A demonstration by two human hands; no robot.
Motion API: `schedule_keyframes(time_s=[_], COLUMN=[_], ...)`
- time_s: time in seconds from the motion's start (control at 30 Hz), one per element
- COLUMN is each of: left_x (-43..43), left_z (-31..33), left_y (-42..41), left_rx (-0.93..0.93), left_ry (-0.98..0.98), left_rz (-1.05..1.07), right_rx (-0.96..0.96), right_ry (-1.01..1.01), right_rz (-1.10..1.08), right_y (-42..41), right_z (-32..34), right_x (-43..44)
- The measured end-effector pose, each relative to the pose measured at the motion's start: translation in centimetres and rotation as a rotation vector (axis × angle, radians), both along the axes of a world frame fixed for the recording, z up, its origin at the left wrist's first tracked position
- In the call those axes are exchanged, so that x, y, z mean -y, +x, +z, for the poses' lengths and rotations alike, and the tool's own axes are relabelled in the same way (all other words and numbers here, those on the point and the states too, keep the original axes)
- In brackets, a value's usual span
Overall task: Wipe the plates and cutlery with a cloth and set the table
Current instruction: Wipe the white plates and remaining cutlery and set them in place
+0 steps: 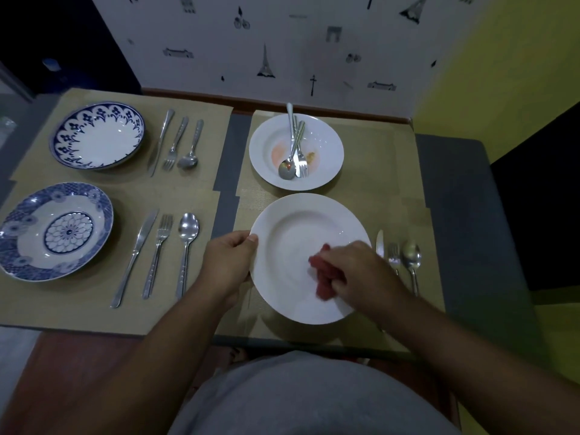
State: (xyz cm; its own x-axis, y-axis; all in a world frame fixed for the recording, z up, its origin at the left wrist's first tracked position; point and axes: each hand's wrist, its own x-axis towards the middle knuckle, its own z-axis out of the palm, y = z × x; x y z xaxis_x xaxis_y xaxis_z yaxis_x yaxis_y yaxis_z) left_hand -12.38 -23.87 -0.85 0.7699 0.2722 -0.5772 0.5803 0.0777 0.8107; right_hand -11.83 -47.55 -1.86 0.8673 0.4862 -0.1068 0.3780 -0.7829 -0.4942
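Note:
A white plate (292, 233) lies on the near right placemat. My left hand (230, 262) grips its left rim, thumb on top. My right hand (357, 274) holds a bunched red cloth (323, 277) pressed on the plate's right half. A knife (379, 243), fork (394, 257) and spoon (411, 259) lie right of this plate, partly hidden by my right hand. Behind it, a second white plate (326, 142) shows food smears and carries a spoon, fork and knife (295, 152).
On the left placemats sit two blue-patterned plates (97, 135) (53, 230), each with a knife, fork and spoon to its right (177, 142) (160, 252). A wall with printed wallpaper (266, 42) backs the table. The table's grey edge (455, 199) runs along the right.

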Motion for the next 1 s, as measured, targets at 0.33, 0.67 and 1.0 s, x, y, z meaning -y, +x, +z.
schedule_keyframes(time_s=[0.33, 0.67, 1.0], left_x=[-1.0, -0.5, 0.2], left_z=[-1.5, -2.6, -2.3], left_y=[0.2, 1.0, 1.4], left_rx=[-0.078, -0.180, -0.119], left_ry=[0.069, 0.145, 0.324], left_rz=[-0.038, -0.073, -0.069], right_rx=[-0.047, 0.016, -0.039], right_ry=[0.203, 0.284, 0.410], right_rz=[-0.036, -0.127, -0.079], right_y=[-0.6, -0.3, 1.5], right_z=[-1.2, -1.4, -1.5], right_x=[-2.9, -1.7, -0.6])
